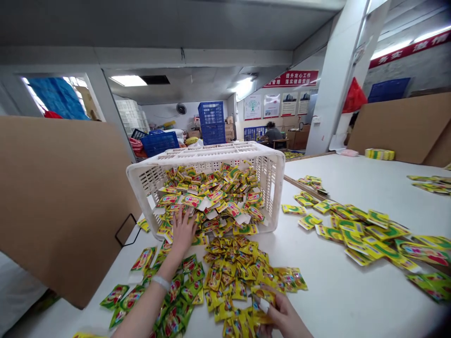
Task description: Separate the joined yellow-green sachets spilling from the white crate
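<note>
A white plastic crate (278,188) lies on its side, its mouth facing me, with many small yellow, red and green packets (214,197) inside. My left hand (183,230) reaches to the crate's lower front, fingers spread flat over the packets. Near the front of the table my right hand (282,312) pinches a yellow sachet (264,295), with white wrapping on one finger. Around that hand spreads a heap of yellow sachets (236,263). Green sachets (176,291) lie under and beside my left forearm.
Flat yellow-green packs (355,230) are scattered across the white table (317,281) to the right. A brown cardboard sheet (59,202) stands at the left, near a black wire frame (127,230). Blue crates (211,122) are stacked behind, and a person (273,134) sits farther back.
</note>
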Tool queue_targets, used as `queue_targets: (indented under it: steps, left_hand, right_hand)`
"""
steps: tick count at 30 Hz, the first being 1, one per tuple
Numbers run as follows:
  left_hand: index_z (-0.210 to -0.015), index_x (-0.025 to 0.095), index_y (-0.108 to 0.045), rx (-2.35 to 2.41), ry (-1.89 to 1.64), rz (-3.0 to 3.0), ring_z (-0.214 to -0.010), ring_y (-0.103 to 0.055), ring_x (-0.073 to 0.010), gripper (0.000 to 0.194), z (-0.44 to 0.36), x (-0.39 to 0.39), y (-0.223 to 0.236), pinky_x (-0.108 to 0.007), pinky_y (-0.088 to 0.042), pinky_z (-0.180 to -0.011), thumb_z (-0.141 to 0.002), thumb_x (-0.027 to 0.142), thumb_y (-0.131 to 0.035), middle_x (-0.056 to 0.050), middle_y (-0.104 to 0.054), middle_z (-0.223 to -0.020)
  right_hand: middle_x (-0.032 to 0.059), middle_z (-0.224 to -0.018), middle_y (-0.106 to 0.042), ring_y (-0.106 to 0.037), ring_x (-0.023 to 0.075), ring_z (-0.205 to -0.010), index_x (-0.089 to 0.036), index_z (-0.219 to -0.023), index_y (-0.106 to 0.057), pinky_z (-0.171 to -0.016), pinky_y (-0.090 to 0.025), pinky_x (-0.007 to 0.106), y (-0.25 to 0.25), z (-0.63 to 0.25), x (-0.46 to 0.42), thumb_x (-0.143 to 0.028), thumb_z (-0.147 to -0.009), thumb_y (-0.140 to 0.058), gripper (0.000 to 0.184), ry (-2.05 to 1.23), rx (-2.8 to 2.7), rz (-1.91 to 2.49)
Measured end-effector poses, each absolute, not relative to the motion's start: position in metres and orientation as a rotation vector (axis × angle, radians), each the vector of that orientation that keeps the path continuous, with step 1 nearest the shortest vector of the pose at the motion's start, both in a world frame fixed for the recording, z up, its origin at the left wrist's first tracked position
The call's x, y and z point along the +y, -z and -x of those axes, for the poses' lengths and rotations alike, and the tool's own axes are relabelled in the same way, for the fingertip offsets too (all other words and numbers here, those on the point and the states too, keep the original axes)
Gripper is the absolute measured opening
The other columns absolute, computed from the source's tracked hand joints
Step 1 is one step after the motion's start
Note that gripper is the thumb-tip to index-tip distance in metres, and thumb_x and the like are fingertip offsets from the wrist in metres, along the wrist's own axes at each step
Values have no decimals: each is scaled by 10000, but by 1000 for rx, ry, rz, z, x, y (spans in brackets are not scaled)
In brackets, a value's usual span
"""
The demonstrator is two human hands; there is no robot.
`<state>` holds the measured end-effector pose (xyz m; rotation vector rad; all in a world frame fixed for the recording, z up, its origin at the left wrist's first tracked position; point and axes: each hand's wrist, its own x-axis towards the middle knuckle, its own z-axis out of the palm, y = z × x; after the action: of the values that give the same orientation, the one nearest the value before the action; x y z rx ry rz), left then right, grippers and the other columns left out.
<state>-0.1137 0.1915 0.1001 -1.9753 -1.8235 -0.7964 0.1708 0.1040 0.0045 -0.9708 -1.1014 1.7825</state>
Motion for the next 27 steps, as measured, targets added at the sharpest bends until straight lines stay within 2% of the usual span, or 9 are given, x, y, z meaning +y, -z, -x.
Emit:
queue_targets:
  steps: [5, 9, 12, 13, 15, 17, 20, 23, 27]
  left_hand:
    - [-1191, 384, -487, -1377, 734, 2188, -1291, -236, -270, 450, 72, 122, -54, -446, -253, -1045, -836, 110, -459, -40, -340, -1370]
    - [-1252, 410, -394, -1111, 846, 2396, -1225, -337, -201, 588, 50, 65, -17, -320, -340, -1022, -798, 48, -486, -2, -376, -1313]
    - [-1324, 415, -232, -1505, 1393, 2304, -1284, -265, -254, 653, 35, 48, -1, -389, -348, -1025, -803, 143, -517, 4, -121, -1444]
    - [-1350, 400, -145, -1674, 1676, 2243, -1304, -225, -277, 684, 28, 46, 0, -422, -339, -1027, -808, 233, -528, -10, -65, -1461]
    - [-1374, 331, -39, -1963, 2327, 2144, -1303, -230, -311, 768, 11, 46, -5, -456, -364, -997, -784, 466, -512, -76, -114, -1460]
    - [-1373, 274, -104, -2195, 2981, 1970, -1228, -374, -313, 789, -5, 48, -20, -438, -433, -921, -750, 600, -462, -129, -308, -1391]
    - [-1251, 184, -389, -2552, 3509, 1172, -1017, -563, -270, 587, -15, 51, -46, -366, -484, -811, -767, 490, -518, -124, -581, -1122]
    - [-1017, 136, -565, -2602, 3570, 853, -786, -615, -201, 388, -11, 49, -59, -281, -487, -705, -698, 345, -636, -49, -650, -791]
    - [-749, 129, -614, -2700, 3325, 1868, -514, -529, -130, 349, -9, 39, -62, -242, -438, -549, -583, 416, -724, -5, -577, -548]
  right_hand:
    - [-7, -721, -662, -605, 76, -492, -202, -903, -538, -429, -440, 143, -37, -162, 90, -390, -662, -709, 350, -2101, -753, 730]
    - [40, -752, -670, -585, 87, -446, -167, -921, -558, -401, -456, 176, -59, -154, 87, -431, -724, -641, 340, -2057, -887, 716]
    - [121, -957, -662, -636, 157, -532, -175, -997, -575, -481, -537, 291, -54, -157, 85, -429, -765, -577, 344, -1695, -1213, 898]
    - [145, -1077, -623, -665, 213, -679, -188, -1025, -584, -591, -561, 351, -48, -159, 83, -393, -771, -570, 326, -1481, -1376, 940]
    - [158, -1260, -508, -578, 306, -1024, -206, -1067, -598, -836, -501, 431, -31, -161, 77, -295, -783, -538, 303, -1040, -1749, 924]
    - [144, -1301, -474, -518, 305, -1113, -233, -1083, -603, -898, -464, 408, -16, -160, 69, -214, -793, -490, 312, -779, -2083, 817]
    - [133, -1279, -483, -619, 241, -939, -267, -1110, -569, -752, -534, 301, -15, -161, 58, -187, -806, -457, 334, -761, -2278, 694]
    - [133, -1140, -511, -580, 223, -967, -233, -1103, -512, -792, -505, 319, -48, -169, 60, -170, -812, -434, 307, -856, -2052, 677]
    - [58, -918, -532, -560, 175, -847, -216, -956, -517, -746, -473, 308, -107, -173, 81, -118, -789, -459, 202, -982, -1865, 663]
